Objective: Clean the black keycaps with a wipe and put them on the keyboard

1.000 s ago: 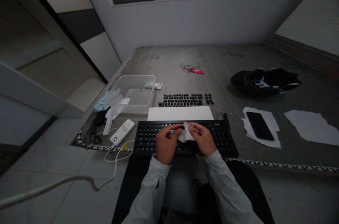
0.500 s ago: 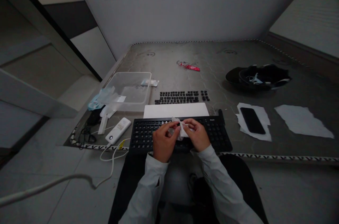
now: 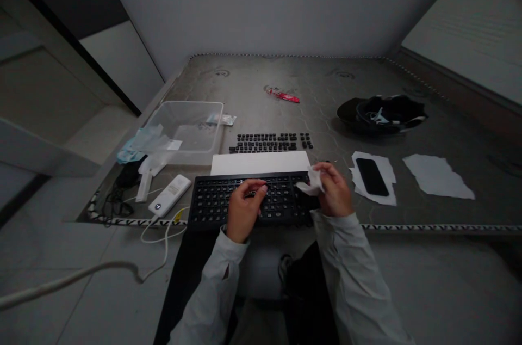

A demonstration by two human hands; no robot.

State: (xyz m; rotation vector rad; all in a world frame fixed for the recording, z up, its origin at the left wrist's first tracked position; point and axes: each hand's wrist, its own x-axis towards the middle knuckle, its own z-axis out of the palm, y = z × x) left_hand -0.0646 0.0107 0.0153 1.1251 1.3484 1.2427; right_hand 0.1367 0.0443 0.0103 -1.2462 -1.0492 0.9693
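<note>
A black keyboard (image 3: 220,201) with its key switches bared lies at the front edge in front of me. Above its middle, my left hand (image 3: 244,211) is closed in a pinch on a small dark keycap (image 3: 266,185), mostly covered by the fingertips. My right hand (image 3: 336,192) is over the keyboard's right end, its fingers wrapped round a crumpled white tissue (image 3: 313,182) that sticks out to the left. Behind the keyboard is a flat white board (image 3: 261,162), and beyond it black keycaps (image 3: 265,142) are laid out in rows.
A clear plastic bin (image 3: 187,157) stands at the left, near a white power bank (image 3: 170,195) with a cable. To the right, a black phone (image 3: 372,176) rests on white paper, beside another sheet (image 3: 438,176). Farther back are a black cap (image 3: 383,115) and a red packet (image 3: 285,97).
My hands have moved apart. The tissue has come away to the right in my right hand, while the left stays over the keyboard with the keycap. The view has tilted down slightly.
</note>
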